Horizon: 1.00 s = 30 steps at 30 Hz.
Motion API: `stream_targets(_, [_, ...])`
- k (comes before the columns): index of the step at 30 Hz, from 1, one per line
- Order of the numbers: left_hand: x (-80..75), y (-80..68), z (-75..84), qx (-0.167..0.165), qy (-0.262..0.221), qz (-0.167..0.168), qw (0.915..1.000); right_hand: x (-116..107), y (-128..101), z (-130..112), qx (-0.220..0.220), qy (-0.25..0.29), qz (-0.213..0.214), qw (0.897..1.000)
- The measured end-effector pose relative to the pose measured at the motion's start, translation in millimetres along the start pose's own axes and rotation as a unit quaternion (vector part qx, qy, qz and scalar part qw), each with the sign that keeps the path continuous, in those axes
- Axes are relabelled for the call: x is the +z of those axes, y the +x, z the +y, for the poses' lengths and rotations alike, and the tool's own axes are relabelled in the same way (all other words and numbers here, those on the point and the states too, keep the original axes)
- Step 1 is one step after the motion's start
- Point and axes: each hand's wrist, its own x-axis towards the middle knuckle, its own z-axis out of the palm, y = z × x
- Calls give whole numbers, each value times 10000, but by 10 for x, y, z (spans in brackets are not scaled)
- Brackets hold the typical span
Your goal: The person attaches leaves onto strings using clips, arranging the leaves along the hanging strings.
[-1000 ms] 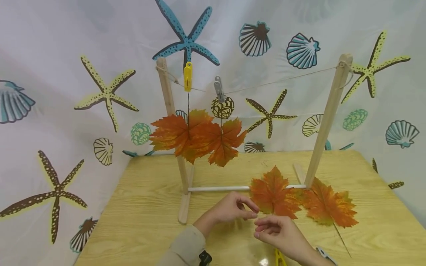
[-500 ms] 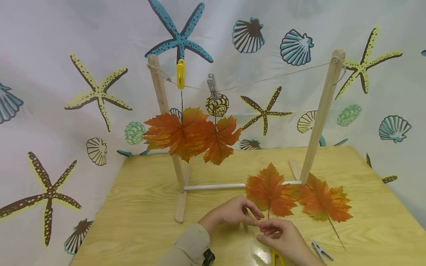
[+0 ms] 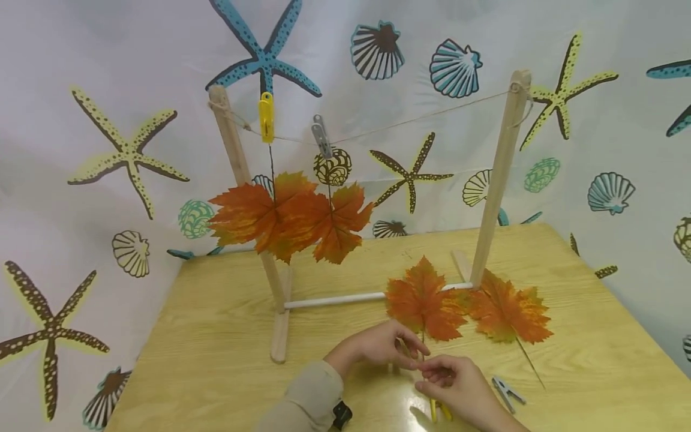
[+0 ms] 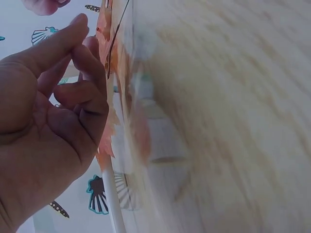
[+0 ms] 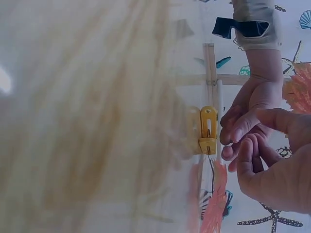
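My left hand [image 3: 378, 345] and right hand [image 3: 459, 387] meet at their fingertips low over the table, with fingers loosely bent. No object shows between them in the head view or the right wrist view. Below and close by lie a yellow clothespin [image 5: 208, 130], partly covered by my right hand in the head view, and an orange maple leaf [image 3: 423, 300] with a thin dark stem [image 4: 114, 41]. In the right wrist view the clothespin stands at the stem's end. Right of these are a second maple leaf [image 3: 510, 309] and a grey clothespin [image 3: 507, 393].
A wooden frame with left post [image 3: 229, 135], right post [image 3: 499, 180] and white crossbar [image 3: 335, 300] stands behind the hands. On its string [image 3: 410, 120], a yellow clothespin [image 3: 267, 118] and a grey clothespin [image 3: 321, 137] hold hanging maple leaves [image 3: 335, 225]. A patterned cloth hangs behind.
My hands have come together from a small gap until the fingertips touch. The head view has shifted right, so the frame and leaves appear further left; the grey clothespin on the table is now uncovered.
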Motion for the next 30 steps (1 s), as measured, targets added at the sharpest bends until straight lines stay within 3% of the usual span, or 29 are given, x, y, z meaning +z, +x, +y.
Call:
stream_targets(6, [64, 42, -3, -142, 139, -119, 9997, -29, -112, 25, 488, -388, 356, 9974])
stream_targets(16, [48, 133, 94, -483, 617, -498, 9957, -120, -181, 70, 494, -725, 414, 9953])
stream_targets(22, [65, 178, 91, -505, 1010, -329, 9931, -117, -230, 167, 736, -729, 255, 9943])
stream_targets(30, [76, 274, 20, -273, 1311, -28, 9910, -90, -302, 243, 838, -1074, 389, 9899])
